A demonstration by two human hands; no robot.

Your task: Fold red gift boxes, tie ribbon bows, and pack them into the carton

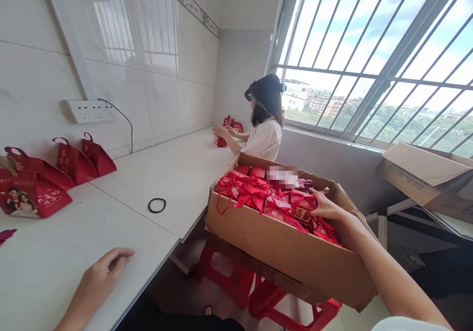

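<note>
My left hand (99, 274) rests on the white table (173, 173) near its front edge, fingers loosely curled, holding nothing. My right hand (322, 204) reaches into a large cardboard box (281, 247) full of red ribboned gift boxes (258, 193). Its fingers lie among the red boxes and are partly hidden, so whether it grips one does not show. The cardboard box sits on red plastic stools (236, 281) to the right of the table.
Several red gift bags (74, 163) stand along the tiled wall at the left. A black hair tie (157, 205) lies on the table. Another person (264, 124) sits at the far end handling red boxes. A second cardboard box (424, 173) sits below the barred window.
</note>
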